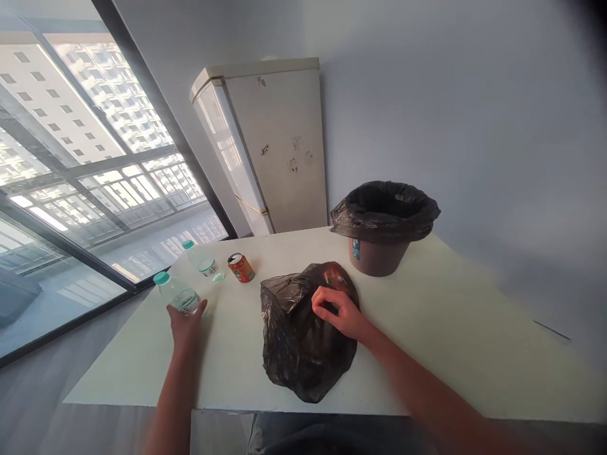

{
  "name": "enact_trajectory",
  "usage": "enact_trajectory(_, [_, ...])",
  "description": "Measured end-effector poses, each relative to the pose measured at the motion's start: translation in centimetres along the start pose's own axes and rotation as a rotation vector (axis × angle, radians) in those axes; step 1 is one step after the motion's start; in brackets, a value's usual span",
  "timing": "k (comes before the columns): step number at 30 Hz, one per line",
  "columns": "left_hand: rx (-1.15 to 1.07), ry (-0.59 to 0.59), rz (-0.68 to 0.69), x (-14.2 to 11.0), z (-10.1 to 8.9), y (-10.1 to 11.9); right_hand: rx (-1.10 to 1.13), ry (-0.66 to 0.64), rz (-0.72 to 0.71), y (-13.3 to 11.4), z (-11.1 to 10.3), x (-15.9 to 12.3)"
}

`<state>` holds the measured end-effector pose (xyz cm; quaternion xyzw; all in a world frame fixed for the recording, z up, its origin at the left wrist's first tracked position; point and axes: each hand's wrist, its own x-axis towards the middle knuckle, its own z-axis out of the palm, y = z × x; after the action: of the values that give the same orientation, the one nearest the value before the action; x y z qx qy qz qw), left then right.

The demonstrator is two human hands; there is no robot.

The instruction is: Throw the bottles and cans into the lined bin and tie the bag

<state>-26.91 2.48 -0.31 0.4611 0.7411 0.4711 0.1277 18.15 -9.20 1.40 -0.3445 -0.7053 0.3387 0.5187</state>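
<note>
My left hand (186,322) is wrapped round the lower part of a clear plastic bottle (179,296) with a green cap. Beyond it is a second clear bottle (202,259), also green-capped, and to the right of that stands an orange drink can (241,268) with its top facing up. At the middle of the table lies a crumpled black plastic bag (308,354). My right hand (339,309) has its fingers curled closed at the bag's upper edge, gripping the plastic. Something reddish shows through the bag behind that hand; its kind is hidden.
A brown bin (379,258) lined with a black bag stands at the table's back right. All these things are on a white table (441,341). Behind it are a worn white fridge (284,151) and a wall; glass doors (95,158) run along the left.
</note>
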Motion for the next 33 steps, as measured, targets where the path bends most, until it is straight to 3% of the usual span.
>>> enact_trajectory(6, [0.168,-0.065,-0.119,-0.5,0.2,-0.7,-0.300,-0.324,-0.084,0.5,0.4,-0.4])
enact_trajectory(9, [0.129,-0.034,-0.107,-1.2,0.0,0.0,-0.407,-0.396,-0.143,0.5,0.5,-0.4])
enact_trajectory(11, [0.037,0.145,0.030,-2.0,-0.2,0.7,-0.461,-0.360,-0.167,0.5,0.4,-0.4])
enact_trajectory(14, [-0.027,0.446,0.395,-3.9,-0.5,2.0,-0.526,-0.253,-0.162,0.8,0.1,-0.2])
enact_trajectory(16, [-0.011,0.448,0.580,-5.9,-0.3,3.6,-0.568,-0.196,-0.150,1.1,0.0,-0.2])
enact_trajectory(17, [-0.017,0.388,0.642,-7.3,0.0,4.6,-0.591,-0.178,-0.148,1.3,-0.1,-0.1])
enact_trajectory(19, [-0.056,0.158,0.756,-10.9,0.9,7.4,-0.635,-0.143,-0.155,1.5,-0.2,-0.1])
enact_trajectory(23, [-0.181,-0.630,1.055,-19.0,3.8,13.7,-0.745,0.009,-0.157,1.4,-0.9,0.0])
enact_trajectory(25, [-0.090,-0.950,1.114,-22.0,5.6,15.7,-0.821,0.119,-0.098,1.2,-1.7,0.2])
enact_trajectory(27, [0.008,-1.033,1.071,-23.5,7.3,16.3,-0.917,0.253,0.015,1.1,-2.6,0.3])
enact_trajectory(30, [0.126,-1.018,0.978,-23.6,9.4,14.9,-1.035,0.421,0.186,1.4,-3.7,0.2])
enact_trajectory(33, [0.145,-0.992,0.878,-22.9,10.2,13.1,-1.082,0.417,0.314,1.9,-3.8,-0.1])
